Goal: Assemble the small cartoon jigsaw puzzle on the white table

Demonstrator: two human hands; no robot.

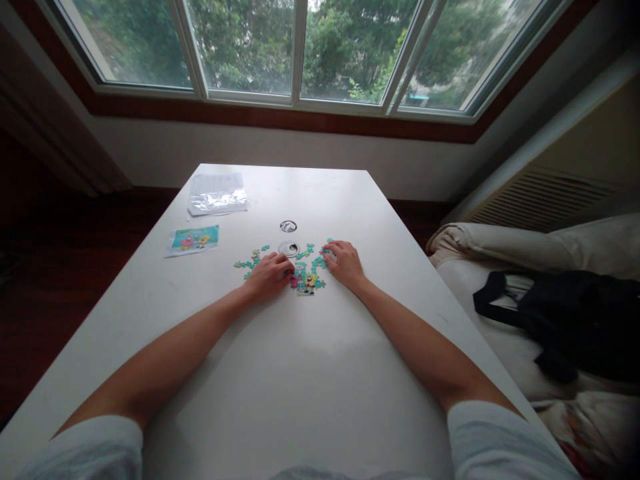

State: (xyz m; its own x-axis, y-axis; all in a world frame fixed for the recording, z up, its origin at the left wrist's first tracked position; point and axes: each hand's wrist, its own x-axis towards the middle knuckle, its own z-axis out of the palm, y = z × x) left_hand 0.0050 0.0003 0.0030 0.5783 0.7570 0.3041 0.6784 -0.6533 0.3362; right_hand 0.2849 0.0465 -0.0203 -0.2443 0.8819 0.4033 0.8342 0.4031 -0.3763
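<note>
Your left hand (270,275), fingers curled, meets one partly joined puzzle (306,281) on the table (310,373); your right hand (345,262), fingers bent, lies over loose pieces (319,263), too small to count. Either grip cannot be told. Beyond: two discs (289,227). Leftward: one picture (195,240), one bag (219,195).

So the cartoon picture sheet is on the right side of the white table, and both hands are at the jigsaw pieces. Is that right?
Not quite: the cartoon picture sheet lies on the left side of the white table, as the head view shows. The left hand and right hand are indeed at the jigsaw pieces.
</note>
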